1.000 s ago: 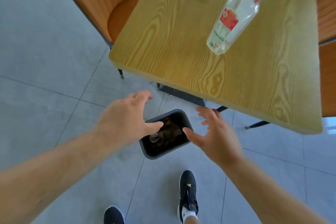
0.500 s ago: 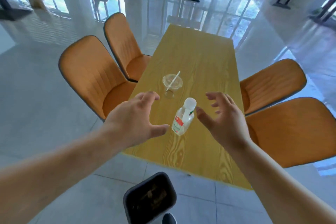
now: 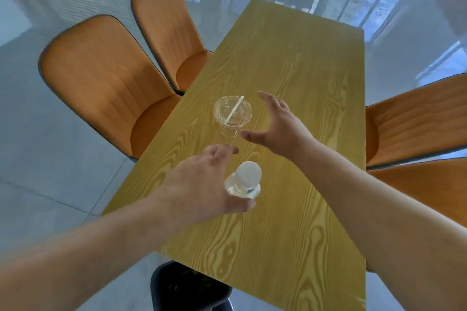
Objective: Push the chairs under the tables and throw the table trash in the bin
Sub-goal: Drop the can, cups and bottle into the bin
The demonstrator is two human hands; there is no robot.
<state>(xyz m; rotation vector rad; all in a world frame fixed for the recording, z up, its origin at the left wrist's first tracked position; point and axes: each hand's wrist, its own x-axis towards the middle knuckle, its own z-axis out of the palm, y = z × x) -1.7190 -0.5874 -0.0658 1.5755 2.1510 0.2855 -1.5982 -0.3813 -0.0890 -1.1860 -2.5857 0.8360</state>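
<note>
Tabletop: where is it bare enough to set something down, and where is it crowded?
The table is bare along its far half, beyond the lidded cup, and along the near right strip under the right forearm. The crowded spot is mid-table: the cup and the capped bottle stand close together, with the left hand and right hand open above them.

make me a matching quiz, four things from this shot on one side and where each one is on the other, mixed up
Things:
1. cup
2. bottle
3. bin
4. left hand

Places:
A. on the floor at the table's near end
B. farther along the table, by the right hand
C. open beside the bottle
D. upright on the table, nearest the camera

Pairs: 1-B, 2-D, 3-A, 4-C
</note>
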